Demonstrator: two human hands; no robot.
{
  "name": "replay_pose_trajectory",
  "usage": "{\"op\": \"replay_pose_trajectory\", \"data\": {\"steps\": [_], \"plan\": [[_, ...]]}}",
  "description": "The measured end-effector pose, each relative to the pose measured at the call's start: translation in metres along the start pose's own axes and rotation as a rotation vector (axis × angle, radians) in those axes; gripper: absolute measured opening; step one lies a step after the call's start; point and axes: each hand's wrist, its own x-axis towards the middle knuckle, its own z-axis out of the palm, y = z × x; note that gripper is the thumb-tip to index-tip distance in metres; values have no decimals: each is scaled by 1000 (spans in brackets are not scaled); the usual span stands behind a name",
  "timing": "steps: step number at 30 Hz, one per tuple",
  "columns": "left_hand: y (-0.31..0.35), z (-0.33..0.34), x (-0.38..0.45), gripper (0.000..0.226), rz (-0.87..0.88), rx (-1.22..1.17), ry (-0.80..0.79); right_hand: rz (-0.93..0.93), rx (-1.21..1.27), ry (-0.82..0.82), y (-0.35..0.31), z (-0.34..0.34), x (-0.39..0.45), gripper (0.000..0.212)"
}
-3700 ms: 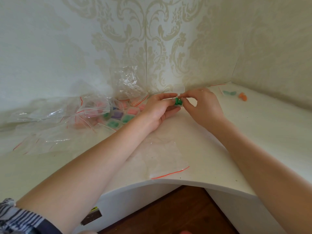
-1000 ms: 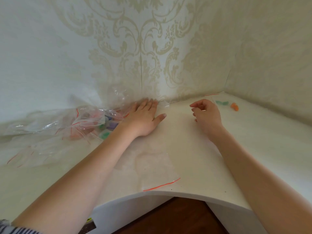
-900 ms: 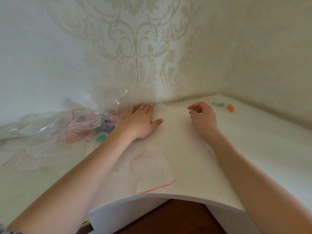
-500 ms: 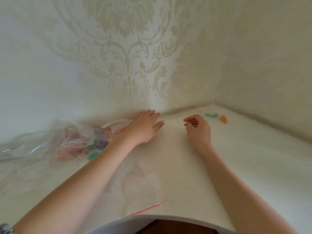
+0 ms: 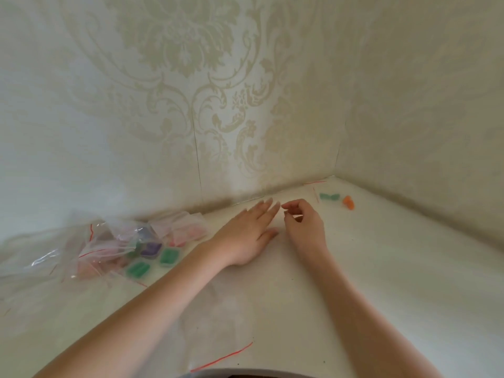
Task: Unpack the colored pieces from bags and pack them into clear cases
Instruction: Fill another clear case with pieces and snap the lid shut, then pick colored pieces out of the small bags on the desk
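Left hand [image 5: 246, 236] lies flat on the desk [image 5: 381, 282], fingers straight and close together, pointing toward the back edge where the desk meets the wall [image 5: 191, 105]. Right hand [image 5: 304, 227] rests just beside it, its fingers curled in with thumb and forefinger tips drawn close, near the left hand's fingertips; whether anything thin is pinched there cannot be told.

Along the left part of the desk sprawls a heap of clear bags [image 5: 54, 249] with red zip lines, crumpled and overlapping, well to the left of both hands. At the near edge lies a flat clear bag [image 5: 218, 336], its red strip running along the rim, between the two forearms.

Beside the heap, toward the left forearm, sit the clear cases [image 5: 152, 255], small lidded boxes touching one another: two hold green pieces, one holds purple, and others further under the plastic look pinkish. Small bags with pink contents [image 5: 185, 227] lie just behind them, near the back edge.

Toward the far right corner of the desk, beyond the right hand, rest loose green pieces [image 5: 328, 196] side by side, and just right of them an orange piece [image 5: 349, 202]. A thin red strip [image 5: 315, 183] lies at the back edge by that corner.
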Motion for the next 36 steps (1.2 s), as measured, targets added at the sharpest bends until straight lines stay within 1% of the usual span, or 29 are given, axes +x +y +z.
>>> {"op": "replay_pose_trajectory", "data": {"steps": [2,4,6,7,9,11,12,13,14,17,19,21,23,26,27,29,31,33,36], "plan": [[-8,-7,-15,59,-65,151,76,-156,-79,-136,-3,4,-5,33],[-21,-14,-33,56,-122,298,128,-303,-284,-346,-6,11,-13,41],[-43,-22,-55,48,-119,342,158,-369,-478,-500,-3,17,-16,39],[-56,-25,-64,43,-87,312,201,-367,-485,-525,-1,18,-14,37],[-80,-33,-81,35,-34,283,284,-319,-372,-515,3,17,-12,31],[-99,-44,-95,35,-95,215,309,-288,-289,-499,3,16,-12,28],[-107,-49,-101,39,-121,207,303,-281,-259,-487,2,16,-13,28],[-113,-53,-104,49,-125,213,306,-282,-239,-468,1,16,-14,30],[-120,-56,-107,55,-124,226,330,-289,-240,-444,0,15,-15,33],[-129,-63,-114,55,-140,316,424,-322,-327,-383,-1,10,-15,36],[-128,-67,-115,54,-131,347,451,-311,-413,-356,-3,8,-17,32],[-127,-68,-114,55,-107,389,464,-322,-418,-326,-6,8,-19,28],[-127,-67,-115,58,-103,362,466,-340,-418,-343,-6,9,-20,31],[-126,-67,-119,61,-113,341,447,-308,-530,-438,-3,10,-19,41],[-126,-68,-122,60,-110,348,439,-291,-541,-460,-1,11,-17,42],[-127,-70,-125,58,-117,340,427,-280,-471,-461,0,12,-16,42],[-127,-74,-126,53,-173,305,431,-271,-346,-416,-2,11,-17,35],[-127,-77,-126,46,-240,270,441,-250,-285,-360,-8,8,-19,27],[-124,-75,-122,34,-243,224,482,-184,-226,-308,-17,3,-23,26]]}}
